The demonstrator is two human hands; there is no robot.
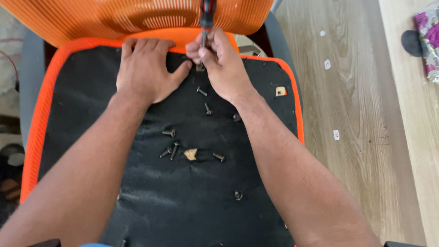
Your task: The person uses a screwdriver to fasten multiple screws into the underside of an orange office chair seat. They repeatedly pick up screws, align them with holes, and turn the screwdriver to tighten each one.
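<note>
screwdriver [206, 20] handle cut off by top edge, tip hidden behind right hand [220, 64]

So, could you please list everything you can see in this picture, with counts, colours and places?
Seat base: one, black fabric underside with an orange rim, fills the middle.
Mesh back: one, orange, along the top.
Screws: about nine loose, dark metal, scattered on the black fabric.
Torn holes: two, tan showing through, one mid-fabric, one near the right rim.
Screwdriver: one, black and red handle, upright at the top edge.
Floor: pale wood, on the right, with small white scraps.
Patterned cloth: one, purple and white, far right.
Left hand: flat on the fabric by the top rim.
Right hand: fingers wrapped round the screwdriver shaft.
</note>
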